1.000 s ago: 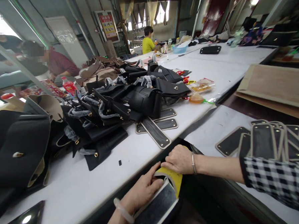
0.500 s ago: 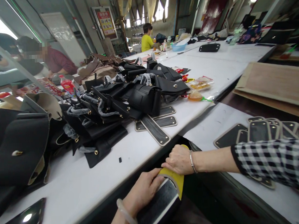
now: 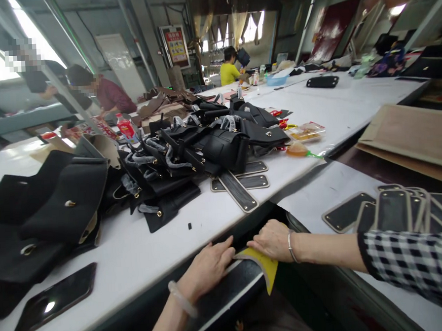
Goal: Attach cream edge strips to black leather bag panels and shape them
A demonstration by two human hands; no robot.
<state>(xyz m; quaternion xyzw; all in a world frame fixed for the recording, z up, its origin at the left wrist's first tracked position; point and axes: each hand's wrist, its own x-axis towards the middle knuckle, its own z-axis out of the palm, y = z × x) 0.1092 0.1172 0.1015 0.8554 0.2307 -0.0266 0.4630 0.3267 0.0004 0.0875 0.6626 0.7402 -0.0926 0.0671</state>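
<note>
Low at the table's front edge, my left hand (image 3: 208,266) lies with its fingers stretched out along a black bag panel (image 3: 233,286) with pale edges. My right hand (image 3: 272,240) is closed on a yellow backing paper (image 3: 271,270), which curls up from the far end of the panel. Part of the paper is hidden under the right fingers. A bracelet is on each wrist. Beyond my hands, black base pieces with pale borders (image 3: 239,191) lie crossed on the table (image 3: 166,259).
A heap of black handbags (image 3: 220,148) covers the middle of the table. A phone (image 3: 55,300) lies at left. More bordered pieces (image 3: 394,210) are stacked at right, near a brown board (image 3: 412,133). A person in yellow (image 3: 230,72) and others sit farther back.
The view has swung left. My left fingers have gone from holding the panel's end near the paper to lying flat along it. My right hand keeps its grip on the yellow paper.
</note>
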